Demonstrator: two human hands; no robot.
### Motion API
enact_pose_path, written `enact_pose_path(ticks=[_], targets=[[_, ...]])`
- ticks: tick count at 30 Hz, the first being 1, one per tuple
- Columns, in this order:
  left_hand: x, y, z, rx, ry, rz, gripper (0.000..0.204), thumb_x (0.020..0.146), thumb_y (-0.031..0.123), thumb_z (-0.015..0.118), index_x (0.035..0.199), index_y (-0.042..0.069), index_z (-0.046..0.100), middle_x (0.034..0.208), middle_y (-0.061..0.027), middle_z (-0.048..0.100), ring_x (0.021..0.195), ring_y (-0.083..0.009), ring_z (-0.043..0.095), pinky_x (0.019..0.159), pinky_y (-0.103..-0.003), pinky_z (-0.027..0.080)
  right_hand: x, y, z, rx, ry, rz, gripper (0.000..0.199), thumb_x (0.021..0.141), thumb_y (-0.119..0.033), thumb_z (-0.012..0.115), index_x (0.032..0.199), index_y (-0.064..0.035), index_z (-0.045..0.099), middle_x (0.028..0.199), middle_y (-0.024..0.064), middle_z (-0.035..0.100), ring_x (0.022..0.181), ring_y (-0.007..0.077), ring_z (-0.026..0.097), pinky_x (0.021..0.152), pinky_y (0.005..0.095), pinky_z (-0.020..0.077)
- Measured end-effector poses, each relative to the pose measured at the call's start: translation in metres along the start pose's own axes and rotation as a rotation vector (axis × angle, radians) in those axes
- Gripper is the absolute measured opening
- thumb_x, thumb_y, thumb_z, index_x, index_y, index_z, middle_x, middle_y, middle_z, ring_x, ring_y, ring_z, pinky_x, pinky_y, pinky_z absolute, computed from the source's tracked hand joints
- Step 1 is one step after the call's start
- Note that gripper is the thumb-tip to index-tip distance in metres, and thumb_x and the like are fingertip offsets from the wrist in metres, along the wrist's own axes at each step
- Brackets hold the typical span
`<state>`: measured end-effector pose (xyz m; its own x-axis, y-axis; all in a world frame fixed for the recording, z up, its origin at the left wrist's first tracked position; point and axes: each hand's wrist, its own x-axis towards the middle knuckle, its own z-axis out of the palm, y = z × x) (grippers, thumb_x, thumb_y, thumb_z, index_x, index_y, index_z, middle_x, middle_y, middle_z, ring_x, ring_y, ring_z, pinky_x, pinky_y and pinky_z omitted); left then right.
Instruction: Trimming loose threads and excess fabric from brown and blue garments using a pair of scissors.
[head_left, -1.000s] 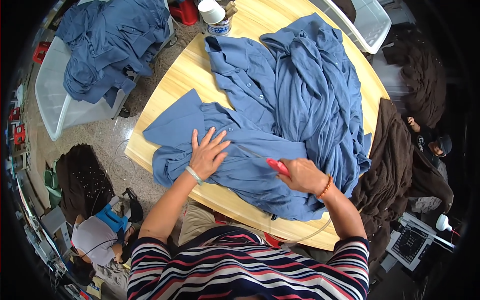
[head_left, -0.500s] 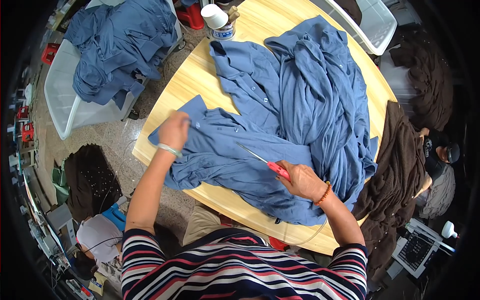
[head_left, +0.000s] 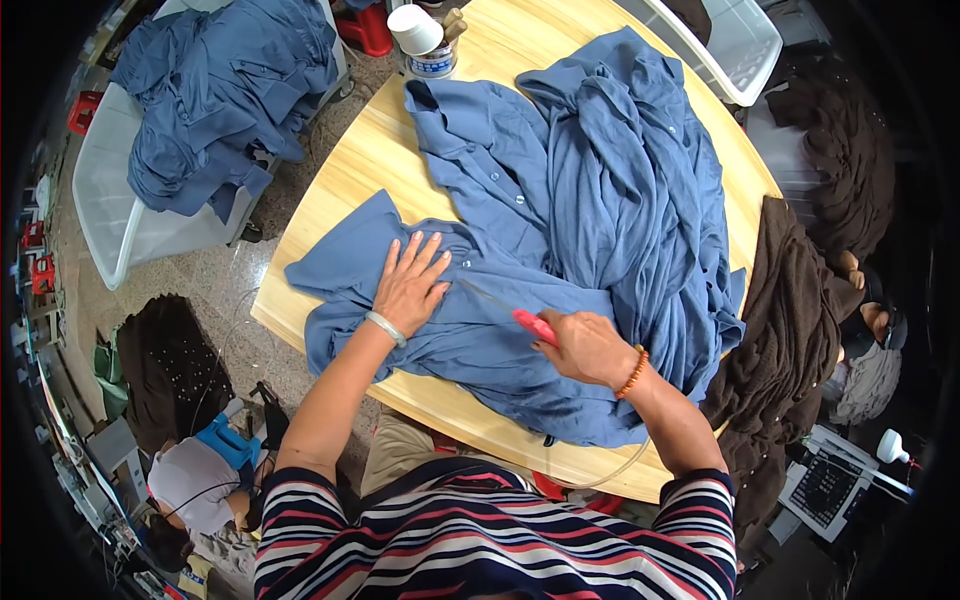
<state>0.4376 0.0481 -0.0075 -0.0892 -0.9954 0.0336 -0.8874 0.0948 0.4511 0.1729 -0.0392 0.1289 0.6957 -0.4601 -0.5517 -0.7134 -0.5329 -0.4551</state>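
Note:
Blue button-front shirts (head_left: 630, 190) lie spread and bunched over the wooden table. My left hand (head_left: 408, 287) rests flat on the blue fabric at the left, fingers spread, close to a small pale button. In my right hand (head_left: 585, 348) is a red-handled tool (head_left: 533, 326) with a thin, pointed metal shaft. Its shaft is blurred and angles up and left over the cloth toward my left hand. Whether it is scissors or another tool I cannot make out.
A white tub (head_left: 110, 215) of blue garments stands on the floor at left. A cup and a jar (head_left: 432, 62) sit at the table's far edge. Brown garments (head_left: 800, 300) hang at the right, beside a person. Another person (head_left: 195, 485) is at lower left. A thin hose (head_left: 615, 475) crosses the near edge.
My left hand has come down and opened flat on the shirt, farther right than before. My right hand has shifted slightly left and up with the red-handled tool.

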Motion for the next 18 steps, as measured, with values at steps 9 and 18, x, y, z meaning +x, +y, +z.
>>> enact_pose_path(ticks=[9,18], targets=[[0.057,-0.029,-0.033,-0.016,0.142,-0.124,0.035,0.081,0.006,0.065,0.115,0.009,0.058,0.104,-0.0115,0.058,0.093,-0.0352,0.06,0.079,-0.043,0.049,0.02,0.005,-0.006,0.186,0.128,-0.032,0.032,0.089,-0.025,0.062,0.113,-0.0052,0.053,0.077,0.0237,0.064,0.074,0.0427,0.062,0.067,0.0493,0.0478],[0.022,-0.019,-0.034,0.206,0.21,0.098,0.036,0.076,0.005,0.067,0.112,0.008,0.061,0.09,-0.0089,0.055,0.097,-0.0299,0.053,0.083,-0.041,0.044,-0.005,0.035,-0.011,0.137,0.077,0.111,0.034,0.088,-0.024,0.064,0.112,-0.0019,0.054,0.078,0.0247,0.063,0.077,0.0429,0.062,0.069,0.0473,0.0481]])
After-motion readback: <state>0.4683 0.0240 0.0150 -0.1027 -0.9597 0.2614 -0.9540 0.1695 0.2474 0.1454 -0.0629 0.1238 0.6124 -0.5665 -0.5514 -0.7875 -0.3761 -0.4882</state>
